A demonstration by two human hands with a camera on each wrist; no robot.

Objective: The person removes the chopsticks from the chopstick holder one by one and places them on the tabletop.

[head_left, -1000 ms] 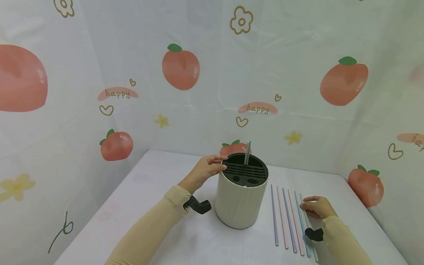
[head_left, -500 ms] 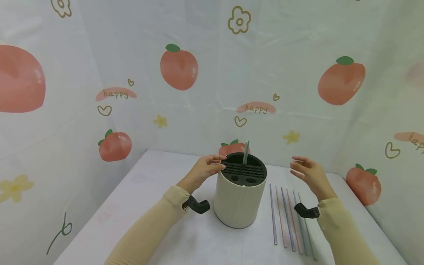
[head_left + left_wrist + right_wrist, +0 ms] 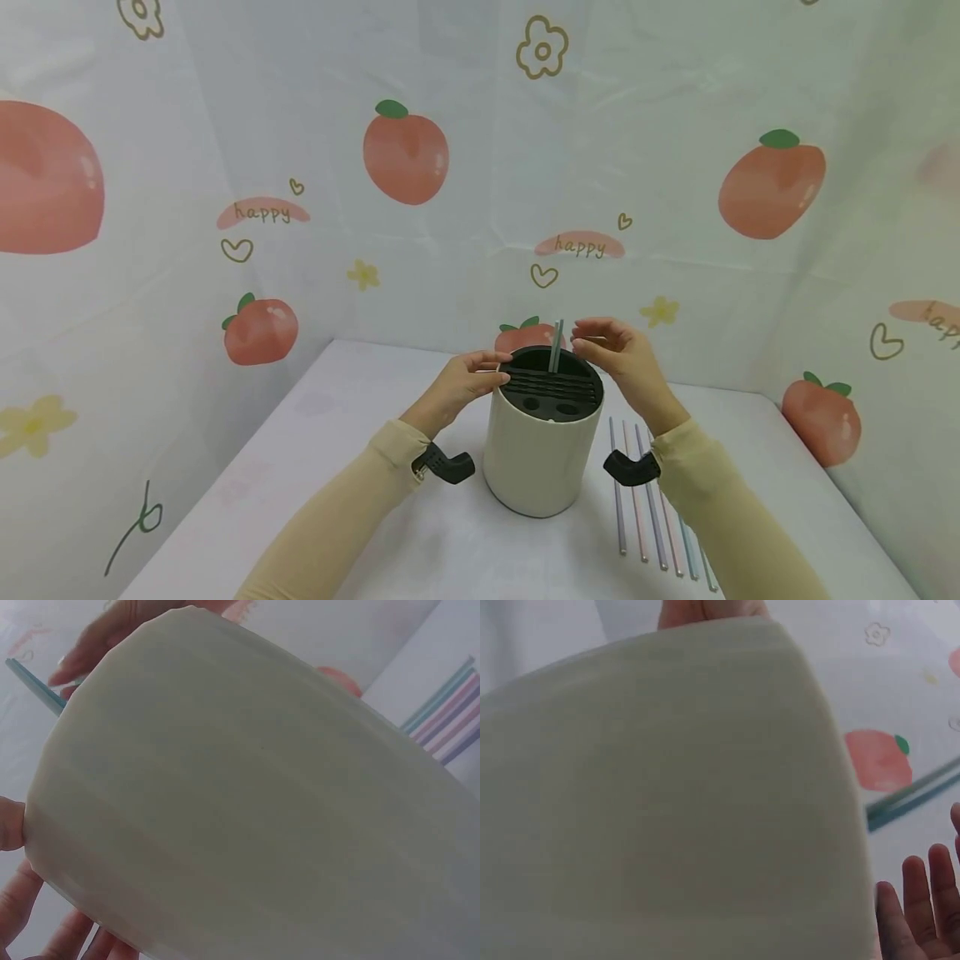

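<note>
A round cream pen holder [image 3: 536, 467] with a black, slotted top [image 3: 551, 387] stands on the table. Against its upper left side rests my left hand [image 3: 457, 387], thumb at the rim and fingers along the wall. Two thin green-blue sticks [image 3: 556, 350] stand upright in the big back compartment. My right hand [image 3: 626, 362] is just right of them at the back right rim. In the right wrist view its fingers [image 3: 917, 892] look straight, with nothing between them. The holder's wall fills most of both wrist views.
Several thin pastel sticks [image 3: 622, 508], purple, pink and blue, lie side by side on the table [image 3: 420, 542] right of the holder, partly under my right forearm. Behind and beside the table hangs a white, peach-printed curtain [image 3: 450, 275].
My right hand has risen from beside the sticks on the table and moved left to the holder's rim. My left hand has stayed on the holder.
</note>
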